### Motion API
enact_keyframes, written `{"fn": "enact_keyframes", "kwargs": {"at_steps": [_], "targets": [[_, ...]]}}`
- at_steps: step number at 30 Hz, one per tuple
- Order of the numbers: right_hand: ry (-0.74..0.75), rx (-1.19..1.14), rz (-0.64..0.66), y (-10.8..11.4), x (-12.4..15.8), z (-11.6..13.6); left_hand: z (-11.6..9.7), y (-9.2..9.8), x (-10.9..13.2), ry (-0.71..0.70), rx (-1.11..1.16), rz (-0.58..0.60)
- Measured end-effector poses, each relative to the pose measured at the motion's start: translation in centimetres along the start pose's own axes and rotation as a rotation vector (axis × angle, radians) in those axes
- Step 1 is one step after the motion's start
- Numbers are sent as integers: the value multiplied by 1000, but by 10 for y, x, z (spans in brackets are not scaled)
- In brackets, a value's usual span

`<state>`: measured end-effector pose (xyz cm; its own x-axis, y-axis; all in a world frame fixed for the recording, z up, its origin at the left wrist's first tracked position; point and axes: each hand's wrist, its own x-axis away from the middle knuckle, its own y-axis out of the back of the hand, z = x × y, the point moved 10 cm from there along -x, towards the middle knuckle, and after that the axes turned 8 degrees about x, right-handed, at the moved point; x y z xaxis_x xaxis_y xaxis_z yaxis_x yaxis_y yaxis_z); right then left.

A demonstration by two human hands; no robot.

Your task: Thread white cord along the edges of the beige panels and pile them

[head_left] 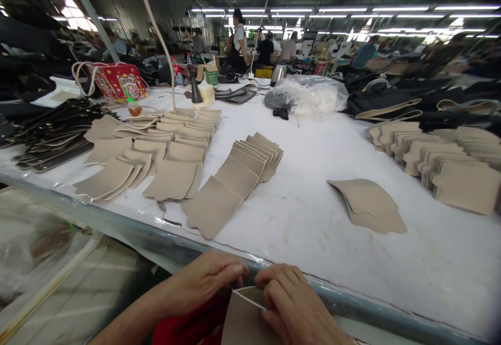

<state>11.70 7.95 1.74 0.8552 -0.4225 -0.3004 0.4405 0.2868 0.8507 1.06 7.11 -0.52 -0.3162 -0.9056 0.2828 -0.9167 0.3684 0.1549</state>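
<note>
At the bottom of the view, both hands pinch the top edge of a beige cut leather piece (242,321) just below the table's near edge. My left hand (203,280) grips its left corner with fingers curled. My right hand (291,303) presses along the piece's upper right edge, fingers closed on it. Red cloth (188,326) shows under my left wrist.
On the white table (305,214) lie fanned rows of beige pieces (235,178), a small pile (368,204), more stacks at right (446,162), dark pieces at left (55,133), a plastic bag (309,94) and a red bag (117,81). Other people work at the far benches (238,39).
</note>
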Motion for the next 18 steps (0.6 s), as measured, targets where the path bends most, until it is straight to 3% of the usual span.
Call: {"fn": "enact_keyframes", "kwargs": {"at_steps": [7, 18], "targets": [[-73, 13, 234, -13, -7, -1, 11, -1, 15, 91, -188, -99], [-139, -103, 336, -20, -3, -5, 16, -5, 9, 90, -103, -107]]}}
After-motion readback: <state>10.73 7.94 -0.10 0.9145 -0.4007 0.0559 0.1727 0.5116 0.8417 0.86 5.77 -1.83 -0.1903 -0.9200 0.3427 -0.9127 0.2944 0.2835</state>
